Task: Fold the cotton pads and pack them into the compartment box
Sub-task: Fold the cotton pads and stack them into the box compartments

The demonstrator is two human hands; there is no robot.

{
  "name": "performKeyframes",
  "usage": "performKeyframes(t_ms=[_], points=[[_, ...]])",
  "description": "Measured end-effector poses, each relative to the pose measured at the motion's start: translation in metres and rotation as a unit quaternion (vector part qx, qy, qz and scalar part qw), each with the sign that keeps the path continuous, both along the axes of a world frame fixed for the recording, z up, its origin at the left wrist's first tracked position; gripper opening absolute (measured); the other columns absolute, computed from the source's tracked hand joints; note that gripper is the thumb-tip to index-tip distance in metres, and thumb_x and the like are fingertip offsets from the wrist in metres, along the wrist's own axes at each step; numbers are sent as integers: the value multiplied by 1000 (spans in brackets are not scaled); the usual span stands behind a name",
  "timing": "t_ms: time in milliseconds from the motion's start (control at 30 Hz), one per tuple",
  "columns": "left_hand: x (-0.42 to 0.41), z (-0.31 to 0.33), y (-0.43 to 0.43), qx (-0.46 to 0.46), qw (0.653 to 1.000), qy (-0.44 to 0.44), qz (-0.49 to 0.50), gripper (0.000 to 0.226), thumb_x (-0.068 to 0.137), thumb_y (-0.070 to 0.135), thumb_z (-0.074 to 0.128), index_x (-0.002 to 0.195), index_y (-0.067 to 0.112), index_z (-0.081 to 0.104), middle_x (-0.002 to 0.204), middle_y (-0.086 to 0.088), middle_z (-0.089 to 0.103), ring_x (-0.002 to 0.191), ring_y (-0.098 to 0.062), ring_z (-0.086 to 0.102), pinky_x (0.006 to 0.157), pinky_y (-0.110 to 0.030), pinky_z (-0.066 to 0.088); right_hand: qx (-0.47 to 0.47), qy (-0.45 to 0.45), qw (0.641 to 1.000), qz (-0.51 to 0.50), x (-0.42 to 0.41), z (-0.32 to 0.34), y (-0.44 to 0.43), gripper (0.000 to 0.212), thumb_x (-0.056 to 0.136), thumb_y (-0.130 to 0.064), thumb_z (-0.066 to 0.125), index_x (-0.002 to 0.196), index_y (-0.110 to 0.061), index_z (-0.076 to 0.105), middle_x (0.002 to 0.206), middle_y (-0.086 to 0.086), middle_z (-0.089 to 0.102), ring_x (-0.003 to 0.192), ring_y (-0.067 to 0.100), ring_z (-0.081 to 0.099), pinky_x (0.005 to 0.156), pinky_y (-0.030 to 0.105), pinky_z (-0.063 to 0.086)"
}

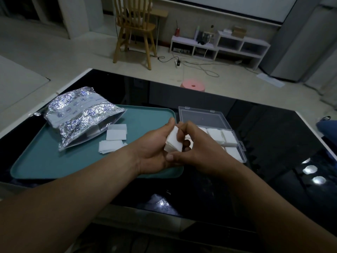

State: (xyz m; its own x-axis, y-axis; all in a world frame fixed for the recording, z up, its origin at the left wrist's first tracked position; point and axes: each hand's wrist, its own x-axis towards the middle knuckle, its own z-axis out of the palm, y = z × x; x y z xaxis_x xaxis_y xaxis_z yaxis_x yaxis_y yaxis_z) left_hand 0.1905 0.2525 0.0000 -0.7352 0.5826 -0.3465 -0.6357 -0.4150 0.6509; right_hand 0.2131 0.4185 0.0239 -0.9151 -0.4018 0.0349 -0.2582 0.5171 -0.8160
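Note:
Both hands meet over the gap between tray and box, gripping one white cotton pad [172, 142] that looks folded. My left hand [155, 152] cradles it from the left with the thumb on top; my right hand [196, 147] pinches its right side. Behind my right hand lies the clear compartment box [209, 115] with its lid open, and folded white pads [221, 136] fill the visible compartments. Loose flat pads [116, 134] and a further small pile [109, 146] lie on the teal tray [45, 167].
A crinkled silver foil bag [82, 112] rests on the tray's far left. Tray and box sit on a glossy black table [273, 139] with white edges. A pink stool [193, 85] stands beyond the far edge, and a wooden chair [135, 28] farther back.

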Motion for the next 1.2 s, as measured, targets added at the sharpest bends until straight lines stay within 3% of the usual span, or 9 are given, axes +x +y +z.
performKeyframes(t_ms=[200,367,533,600,667,733,867,1067,1200], points=[[5,3,7,5,1000,-6,0,52,104,61,35,101,17,64,84,-8,67,71,-19,65,52,-27,55,50,28,998,-2,3,-1,-2,49,77,-28,91,96,-25,46,105,3,63,80,19,59,71,38,57],[3,1,7,-9,1000,-21,9,56,101,66,39,107,18,67,95,-8,59,85,-20,59,67,-29,51,60,34,998,10,5,3,0,48,78,-26,90,99,-21,47,100,1,59,74,5,49,68,26,50],[8,7,12,-16,1000,-23,2,59,104,62,33,97,15,68,80,-8,67,61,-18,62,46,-25,51,68,38,997,13,6,3,2,44,78,-22,89,95,-21,48,99,1,57,77,13,53,75,43,55],[7,7,12,-23,999,-27,15,63,104,65,31,103,14,69,85,-8,70,66,-20,66,51,-26,53,66,52,996,12,7,1,2,45,77,-26,89,93,-20,47,104,-1,59,86,15,55,80,45,54],[4,7,10,-30,998,-40,27,73,104,68,25,118,13,70,103,-10,72,84,-23,69,72,-33,57,55,51,997,-1,9,0,5,39,82,-34,85,96,-22,51,119,-9,60,106,11,57,89,39,52],[3,13,10,-41,997,-46,47,58,105,49,25,122,11,66,106,-12,72,87,-25,71,86,-41,55,45,44,997,-53,12,1,9,35,88,-46,78,103,-24,55,120,-19,58,112,0,55,93,28,49],[4,17,24,-68,992,5,102,37,100,15,35,120,6,64,104,-16,76,88,-24,73,83,-43,61,26,65,985,-156,12,0,12,34,89,-51,74,98,-25,55,95,-8,62,88,8,61,74,29,51],[6,13,59,-124,977,58,163,27,109,22,44,129,9,57,125,-21,66,100,-30,67,85,-55,61,59,81,967,-233,5,-3,26,16,91,-23,71,91,-22,55,83,-6,61,73,7,57,60,21,41],[7,11,74,-208,957,121,161,20,107,26,45,115,17,60,113,-13,70,92,-24,69,67,-38,61,71,86,969,-221,9,-5,31,19,99,-35,66,92,-21,54,81,-5,60,69,4,54,58,15,43]])
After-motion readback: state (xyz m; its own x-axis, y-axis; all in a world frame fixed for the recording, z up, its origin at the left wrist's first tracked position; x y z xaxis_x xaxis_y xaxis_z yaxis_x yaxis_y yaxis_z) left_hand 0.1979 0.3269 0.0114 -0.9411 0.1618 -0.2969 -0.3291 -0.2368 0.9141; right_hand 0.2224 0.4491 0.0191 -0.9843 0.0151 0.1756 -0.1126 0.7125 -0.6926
